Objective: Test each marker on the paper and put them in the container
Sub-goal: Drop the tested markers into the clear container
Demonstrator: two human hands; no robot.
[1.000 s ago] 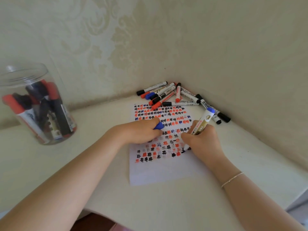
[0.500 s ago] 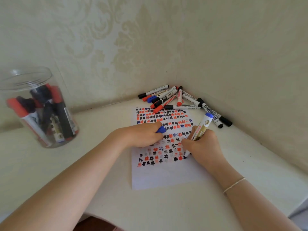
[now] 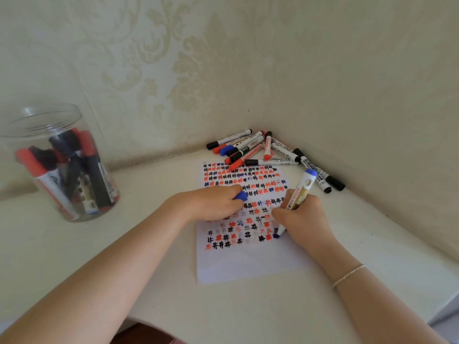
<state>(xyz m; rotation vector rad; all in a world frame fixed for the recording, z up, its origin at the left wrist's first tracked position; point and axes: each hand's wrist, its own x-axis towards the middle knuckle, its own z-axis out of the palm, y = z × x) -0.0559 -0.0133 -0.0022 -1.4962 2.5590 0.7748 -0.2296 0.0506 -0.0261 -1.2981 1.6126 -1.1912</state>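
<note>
A: What is sitting on the counter (image 3: pixel 248 316), biggest things first?

B: The clear container (image 3: pixel 59 162) is standing near the far left edge, already holding several capped markers upright. The paper (image 3: pixel 248 264) is lying in the middle, its upper part filled with rows of red, black and blue hash marks. A pile of untested markers (image 3: pixel 263 151) is resting in the far right corner against the walls.

A: And the hands?

B: The left hand (image 3: pixel 211 204) is pressing down on the paper, its fingers curling round a blue cap (image 3: pixel 240 196). The right hand (image 3: pixel 304 219) is gripping a blue marker (image 3: pixel 299 194), fingers wrapped round the barrel, tip touching the paper near its right edge where a fresh blue mark is showing.

A: How is the marker lying?

B: Its long axis is tilting up and away toward the far right corner, the blue end pointing at the pile, the tip pointing back toward the person.

A: So what is the coming move turning on?

B: I am judging that the cap goes back on first. The cap is lying to the left of the marker's tip, close by. Then the container is waiting well apart to the left, nearer the left hand than the right.
</note>
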